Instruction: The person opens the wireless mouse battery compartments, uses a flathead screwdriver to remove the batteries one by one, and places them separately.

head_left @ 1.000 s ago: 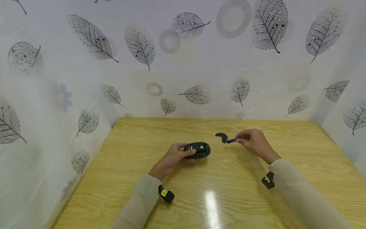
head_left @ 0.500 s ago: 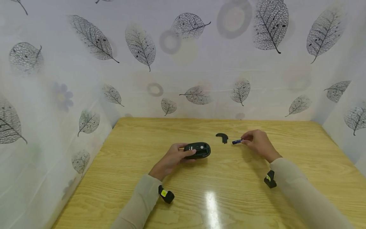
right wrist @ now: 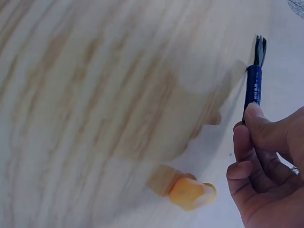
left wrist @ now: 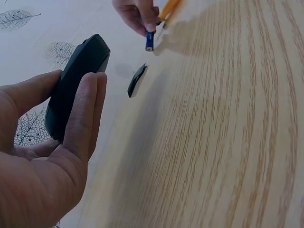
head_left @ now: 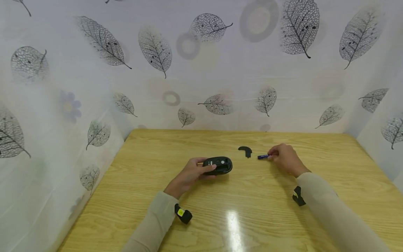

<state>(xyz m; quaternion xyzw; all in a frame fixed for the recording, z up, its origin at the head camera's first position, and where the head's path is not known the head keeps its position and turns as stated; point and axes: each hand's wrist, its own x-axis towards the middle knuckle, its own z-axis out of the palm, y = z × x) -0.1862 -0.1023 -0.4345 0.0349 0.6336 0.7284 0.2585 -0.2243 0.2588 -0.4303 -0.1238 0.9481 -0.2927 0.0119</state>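
Note:
My left hand (head_left: 190, 173) grips a black computer mouse (head_left: 224, 163) with its underside up and an open battery slot showing. In the left wrist view the mouse (left wrist: 71, 90) is seen from the side, between thumb and fingers. My right hand (head_left: 285, 159) pinches a blue battery (head_left: 262, 157) by one end, its other end pointing left. The right wrist view shows the battery (right wrist: 253, 85) between thumb and fingertips. A curved black battery cover (head_left: 247, 152) lies on the table just left of the battery.
The wood-grain table (head_left: 157, 143) is backed by a pale curtain (head_left: 217, 70) printed with leaves. A black wrist device with a yellow mark (head_left: 182, 213) sits at the left cuff, and another black device (head_left: 298, 196) hangs by the right.
My right hand has drawn the battery to the right and slightly toward me, away from the battery cover. The left hand and the mouse have stayed in place.

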